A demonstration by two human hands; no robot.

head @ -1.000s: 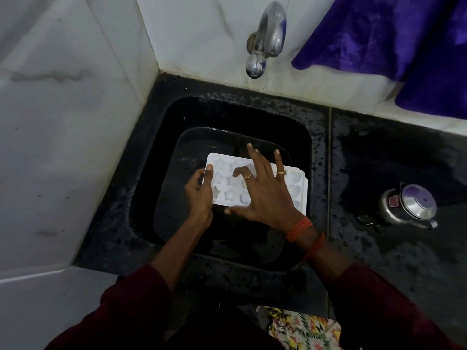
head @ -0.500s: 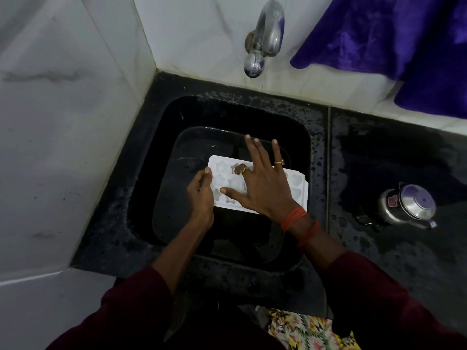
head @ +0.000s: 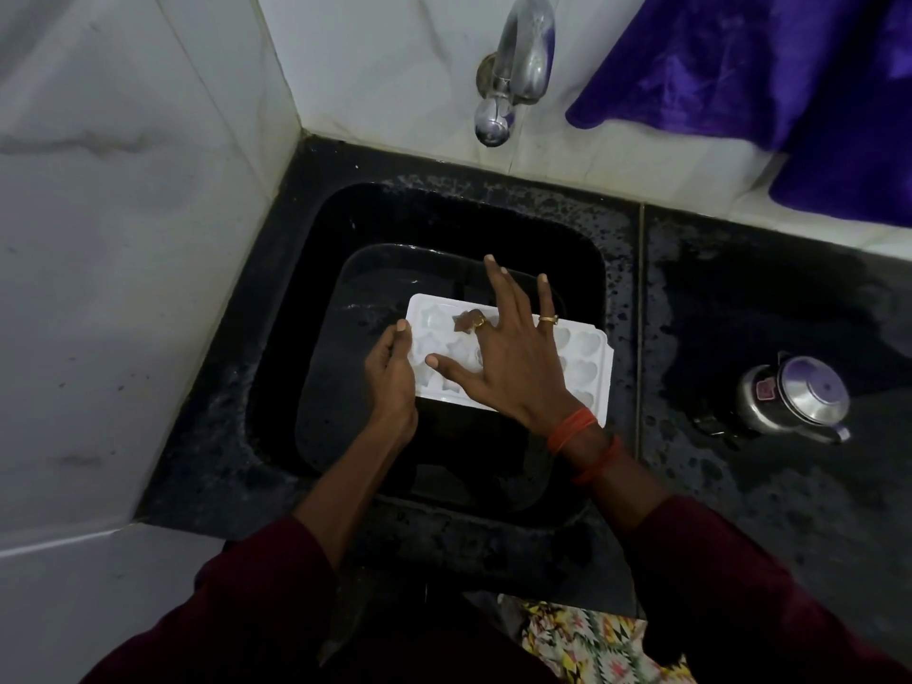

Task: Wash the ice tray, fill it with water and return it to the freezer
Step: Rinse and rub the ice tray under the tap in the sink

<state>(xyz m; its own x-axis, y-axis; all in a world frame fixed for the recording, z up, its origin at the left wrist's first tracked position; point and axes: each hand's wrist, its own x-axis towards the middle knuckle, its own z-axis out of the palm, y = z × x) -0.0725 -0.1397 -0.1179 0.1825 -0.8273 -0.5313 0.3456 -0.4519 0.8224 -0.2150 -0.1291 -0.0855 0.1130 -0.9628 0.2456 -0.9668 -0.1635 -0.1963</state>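
Observation:
A white ice tray (head: 585,360) with star and heart moulds lies flat over the black sink (head: 577,249), above a dark basin. My left hand (head: 392,382) grips the tray's left end, thumb on the rim. My right hand (head: 513,353) lies spread on top of the tray with straight fingers, its index finger bent down into a mould. The metal tap (head: 518,66) on the back wall sits above the sink; no water stream shows.
A small steel kettle (head: 794,397) stands on the wet black counter (head: 740,298) to the right. A purple cloth (head: 770,76) hangs at the top right. White tiled walls (head: 123,239) close in the left and back sides.
My right hand has slid a little to the left and back across the tray's top, fingers rubbing the moulds. My left hand keeps its hold on the left end.

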